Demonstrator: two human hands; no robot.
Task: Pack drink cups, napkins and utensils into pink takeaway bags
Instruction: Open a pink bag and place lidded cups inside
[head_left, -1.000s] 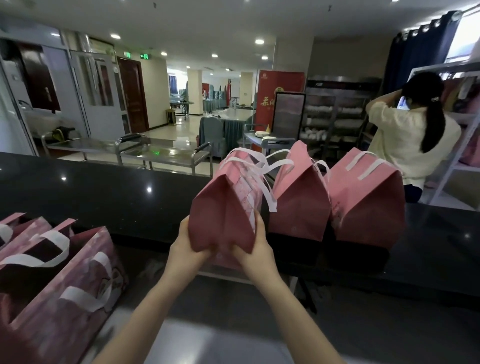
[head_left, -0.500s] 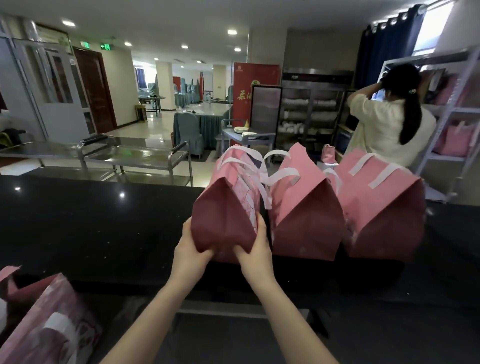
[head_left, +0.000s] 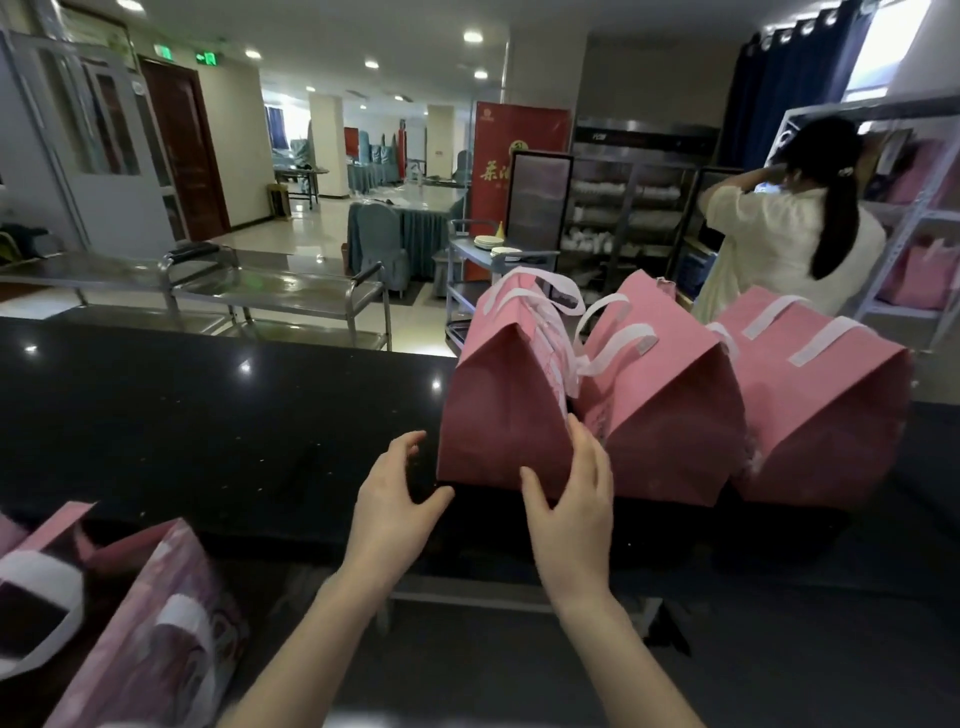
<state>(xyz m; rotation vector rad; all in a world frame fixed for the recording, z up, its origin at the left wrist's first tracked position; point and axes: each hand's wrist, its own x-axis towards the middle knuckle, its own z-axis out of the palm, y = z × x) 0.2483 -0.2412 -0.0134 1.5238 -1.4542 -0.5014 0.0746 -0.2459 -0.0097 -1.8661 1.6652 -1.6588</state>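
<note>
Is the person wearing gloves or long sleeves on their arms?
No. The left hand and right hand are bare, with no gloves, rings or bracelets in view. The left forearm and right forearm are uncovered down to the picture's bottom edge; no sleeve or watch shows.

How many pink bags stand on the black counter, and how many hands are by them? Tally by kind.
Pink bags on the counter: 3 (left bag, middle bag, right bag)
Hands: 2 (left hand, right hand)
Total: 5
</note>
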